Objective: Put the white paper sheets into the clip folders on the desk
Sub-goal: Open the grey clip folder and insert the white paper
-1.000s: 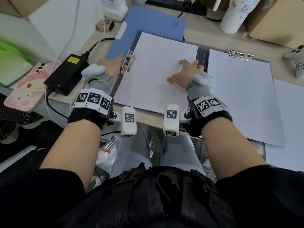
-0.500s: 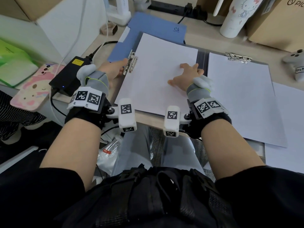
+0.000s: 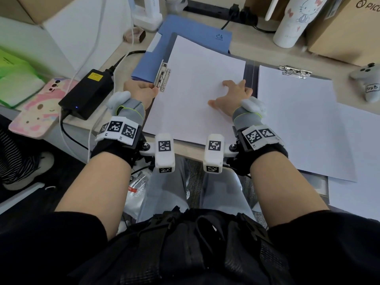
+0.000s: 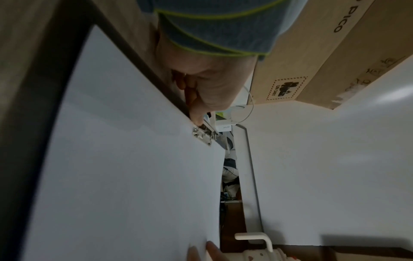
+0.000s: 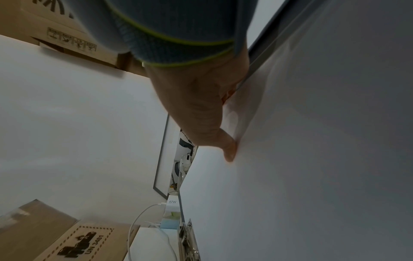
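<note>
A white paper sheet [image 3: 195, 89] lies on an open dark grey clip folder [image 3: 249, 73], whose metal clip [image 3: 162, 77] sits on its left edge. My left hand [image 3: 141, 90] pinches the near end of that clip [image 4: 202, 134], thumb on top and fingers curled at the folder's edge. My right hand [image 3: 232, 94] lies flat with spread fingers on the sheet's right part, near the folder's spine; the right wrist view shows the thumb [image 5: 228, 150] pressing the paper [image 5: 312, 141]. A second folder's sheet [image 3: 298, 120] lies to the right under its own clip [image 3: 294, 70].
Loose white sheets [image 3: 359, 161] lie at the far right. A blue folder [image 3: 195, 36] sits behind the grey one. A black power adapter [image 3: 88, 93] and a pink phone [image 3: 39, 112] lie to the left. A white tumbler [image 3: 292, 21], a cardboard box [image 3: 349, 27] and a grey controller [image 3: 368, 83] stand at the back right.
My left hand has slid a little nearer along the folder's left edge, to the clip's near end. My right hand has stayed flat on the sheet.
</note>
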Demonstrator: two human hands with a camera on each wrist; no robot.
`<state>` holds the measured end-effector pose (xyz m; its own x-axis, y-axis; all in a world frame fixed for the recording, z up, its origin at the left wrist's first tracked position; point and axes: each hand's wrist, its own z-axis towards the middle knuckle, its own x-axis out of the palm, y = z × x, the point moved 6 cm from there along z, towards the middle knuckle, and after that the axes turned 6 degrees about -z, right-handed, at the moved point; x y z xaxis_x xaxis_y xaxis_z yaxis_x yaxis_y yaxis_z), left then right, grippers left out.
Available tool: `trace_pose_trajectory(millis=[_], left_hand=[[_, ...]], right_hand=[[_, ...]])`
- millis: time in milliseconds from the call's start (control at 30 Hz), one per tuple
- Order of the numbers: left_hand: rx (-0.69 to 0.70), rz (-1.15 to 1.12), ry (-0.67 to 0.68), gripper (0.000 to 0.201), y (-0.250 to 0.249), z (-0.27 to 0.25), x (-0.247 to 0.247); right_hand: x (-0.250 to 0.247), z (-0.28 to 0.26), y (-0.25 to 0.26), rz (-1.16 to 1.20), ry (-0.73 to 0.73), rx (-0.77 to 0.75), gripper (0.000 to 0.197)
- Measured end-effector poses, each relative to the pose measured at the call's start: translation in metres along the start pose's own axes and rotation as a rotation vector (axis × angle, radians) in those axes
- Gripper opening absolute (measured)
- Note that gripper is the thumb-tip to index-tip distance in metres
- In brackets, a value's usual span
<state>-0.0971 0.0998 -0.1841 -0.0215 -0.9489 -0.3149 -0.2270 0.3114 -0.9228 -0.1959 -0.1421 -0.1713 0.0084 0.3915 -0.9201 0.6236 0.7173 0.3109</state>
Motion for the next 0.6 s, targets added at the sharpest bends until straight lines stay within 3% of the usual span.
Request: trace_pose_trajectory(millis=[167, 433, 600], left_hand=[[0.066, 0.076, -0.048, 0.022, 0.002, -0.006, -0.004], [0.3, 0.5, 0.003, 0.017, 0.001, -0.035, -0.004], [0.376, 0.667, 0.082, 0.052, -0.011, -0.048, -0.005]], right_hand=[[0.001, -0.001, 0.001, 0.024, 0.002, -0.002, 0.069], [0.0, -0.006, 0.004, 0.028, -0.003, -0.022, 0.067], [0.0, -0.014, 0.01, 0.004, -0.004, -0.044, 0.061]])
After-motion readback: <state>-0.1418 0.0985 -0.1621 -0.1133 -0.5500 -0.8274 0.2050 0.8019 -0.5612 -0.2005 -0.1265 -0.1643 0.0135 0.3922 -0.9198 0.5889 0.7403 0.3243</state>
